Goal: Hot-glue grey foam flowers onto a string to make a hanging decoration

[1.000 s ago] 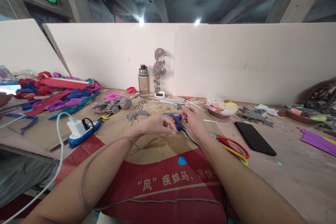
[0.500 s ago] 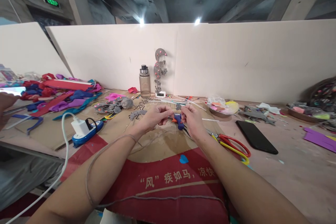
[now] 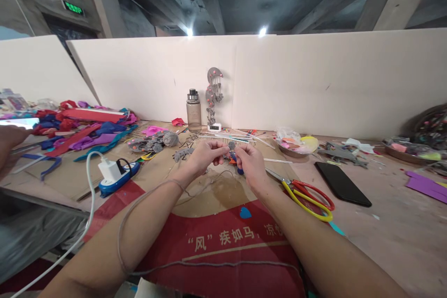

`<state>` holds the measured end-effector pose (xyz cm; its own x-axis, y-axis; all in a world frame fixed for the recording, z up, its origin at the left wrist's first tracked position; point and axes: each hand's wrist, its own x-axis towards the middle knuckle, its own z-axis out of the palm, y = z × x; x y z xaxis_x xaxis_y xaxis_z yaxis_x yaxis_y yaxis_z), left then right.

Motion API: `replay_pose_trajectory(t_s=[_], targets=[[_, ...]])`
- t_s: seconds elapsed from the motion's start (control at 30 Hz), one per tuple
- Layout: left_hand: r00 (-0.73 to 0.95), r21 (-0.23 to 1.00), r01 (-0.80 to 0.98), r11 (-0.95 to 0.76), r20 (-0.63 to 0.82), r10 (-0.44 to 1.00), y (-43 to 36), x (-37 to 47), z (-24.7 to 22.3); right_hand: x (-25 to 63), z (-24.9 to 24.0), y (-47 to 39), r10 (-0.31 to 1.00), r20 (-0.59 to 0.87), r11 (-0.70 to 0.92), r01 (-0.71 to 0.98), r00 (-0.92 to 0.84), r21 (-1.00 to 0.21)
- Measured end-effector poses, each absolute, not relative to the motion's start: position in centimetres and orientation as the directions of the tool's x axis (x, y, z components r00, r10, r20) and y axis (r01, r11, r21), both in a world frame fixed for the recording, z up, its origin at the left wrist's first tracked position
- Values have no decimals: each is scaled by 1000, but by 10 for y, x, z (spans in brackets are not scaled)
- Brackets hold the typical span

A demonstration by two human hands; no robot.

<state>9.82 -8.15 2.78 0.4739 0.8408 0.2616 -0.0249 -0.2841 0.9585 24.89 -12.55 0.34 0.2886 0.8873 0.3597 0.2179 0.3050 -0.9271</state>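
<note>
My left hand [image 3: 208,156] and my right hand [image 3: 250,163] are close together over the cardboard, both pinched. A small grey felt-like piece [image 3: 231,145] shows between the fingertips, held by my right hand. Grey yarn [image 3: 150,192] runs over my left forearm to my left hand, which seems to pinch its end; the exact grip is too small to see clearly. Partly hidden behind my right hand is a blue glue gun [image 3: 240,171]. A grey cut-out shape [image 3: 183,153] lies beside my left hand.
Red-and-yellow-handled scissors [image 3: 307,198] and a black phone [image 3: 342,183] lie to the right. A blue power strip [image 3: 118,179] with a white plug is left. A bottle [image 3: 193,111] and a grey hanging ornament [image 3: 213,95] stand behind. Another person's hand [image 3: 12,142] shows far left.
My right hand has shifted slightly left, bringing the grey piece closer to my left fingertips. The glue gun is now more covered by my right hand. The view has tilted slightly.
</note>
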Motion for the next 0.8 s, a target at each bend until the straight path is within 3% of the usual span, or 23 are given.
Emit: replay_pose_trajectory(t_s=[0.13,0.27,0.4,0.53,0.63,0.8], targets=[[440,966,29,-258,219,871,-80,97,27,247,12,-132,776,545,373,466,318,-802],[478,954,114,-276,191,857,-76,99,22,248,18,-137,711,675,437,628,197,-644],[492,949,97,-301,218,843,-75,101,20,251,16,-134,807,569,388,586,158,-712],[487,961,-26,-274,252,837,-77,101,21,254,10,-126,866,427,315,379,259,-870],[492,972,-63,-225,227,841,-79,102,21,254,7,-123,887,378,303,284,265,-910],[445,978,-54,-203,206,872,-79,103,22,251,11,-128,821,500,353,446,274,-823]])
